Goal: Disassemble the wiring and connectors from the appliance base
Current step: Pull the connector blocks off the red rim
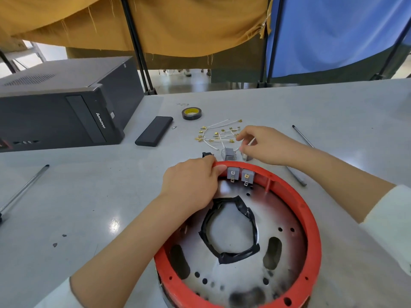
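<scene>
The round appliance base, red-rimmed with a perforated metal plate and a ring of black tape, fills the lower centre of the frame on a grey table. The left hand pinches its far rim beside two grey connectors. Above it, the right hand closes on something small, possibly a wire end. Loose white wires with brass terminals and a grey switch lie beyond. A tape roll, a black case and a "lenovo" computer sit at upper left.
</scene>
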`<control>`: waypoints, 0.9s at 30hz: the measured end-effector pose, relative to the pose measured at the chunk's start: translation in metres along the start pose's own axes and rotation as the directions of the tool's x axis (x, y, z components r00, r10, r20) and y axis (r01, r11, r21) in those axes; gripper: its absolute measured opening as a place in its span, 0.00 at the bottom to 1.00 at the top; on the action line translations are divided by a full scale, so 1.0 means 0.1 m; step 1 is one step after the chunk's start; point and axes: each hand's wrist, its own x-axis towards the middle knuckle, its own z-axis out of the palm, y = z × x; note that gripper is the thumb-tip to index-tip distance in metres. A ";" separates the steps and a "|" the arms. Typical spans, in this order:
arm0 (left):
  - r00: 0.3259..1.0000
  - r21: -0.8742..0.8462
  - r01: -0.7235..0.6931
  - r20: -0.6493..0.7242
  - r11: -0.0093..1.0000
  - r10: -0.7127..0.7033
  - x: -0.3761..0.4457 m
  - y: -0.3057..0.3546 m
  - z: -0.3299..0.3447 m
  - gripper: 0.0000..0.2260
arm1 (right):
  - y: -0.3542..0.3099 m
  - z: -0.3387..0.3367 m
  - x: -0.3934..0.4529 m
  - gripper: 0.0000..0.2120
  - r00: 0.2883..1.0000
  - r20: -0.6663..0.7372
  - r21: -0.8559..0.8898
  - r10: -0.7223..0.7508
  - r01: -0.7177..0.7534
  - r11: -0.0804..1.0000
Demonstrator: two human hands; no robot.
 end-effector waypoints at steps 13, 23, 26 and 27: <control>0.987 -0.041 -0.080 0.134 0.996 0.085 0.00 0.11 -0.13 0.11 | -0.35 0.13 -0.52 0.08 0.981 0.173 -0.300 -0.087 0.137 0.944; 0.993 0.054 -0.117 0.003 0.992 0.117 0.04 0.10 0.02 0.03 | -0.22 0.30 -0.52 0.12 0.953 -0.008 -0.533 -0.304 0.253 0.807; 0.997 0.068 -0.070 -0.024 0.995 0.072 0.03 0.15 0.03 0.04 | -0.23 0.31 -0.50 0.11 0.963 -0.012 -0.522 -0.268 0.222 0.824; 0.997 0.069 -0.065 -0.029 0.996 0.067 0.03 0.14 0.03 0.04 | -0.24 0.32 -0.50 0.10 0.966 -0.009 -0.511 -0.258 0.217 0.832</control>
